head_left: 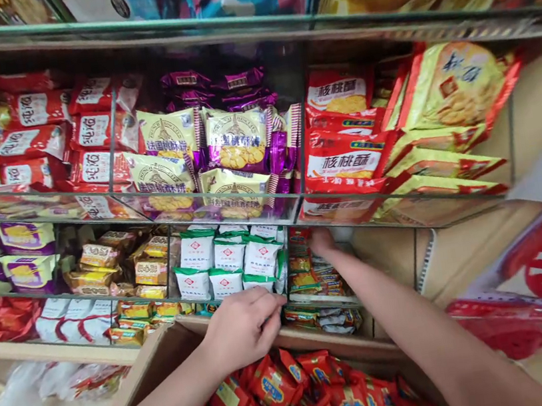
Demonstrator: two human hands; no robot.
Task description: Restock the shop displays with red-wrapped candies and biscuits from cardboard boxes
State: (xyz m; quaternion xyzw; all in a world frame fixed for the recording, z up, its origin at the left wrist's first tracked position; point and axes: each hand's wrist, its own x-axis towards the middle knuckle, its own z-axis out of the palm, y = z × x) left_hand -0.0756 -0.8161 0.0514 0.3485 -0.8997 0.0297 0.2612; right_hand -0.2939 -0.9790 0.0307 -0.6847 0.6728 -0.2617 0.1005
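Observation:
My left hand [243,328] hovers over a cardboard box [156,360] full of small red snack packets [298,394]. Its fingers are curled together at the front edge of a glass shelf compartment; whether they pinch anything is hidden. Just above it stand white and green packets [223,257]. My right hand [322,243] reaches deep into the neighbouring compartment on the right, above small orange and green packets [312,278]. The glass shelf above hides its fingers.
Glass shelves [231,208] divided into compartments hold many snack bags: red ones [39,134] at upper left, yellow and purple biscuit bags [222,142] in the middle, red and yellow bags [443,105] at right. A red and white bag [538,273] lies at lower right.

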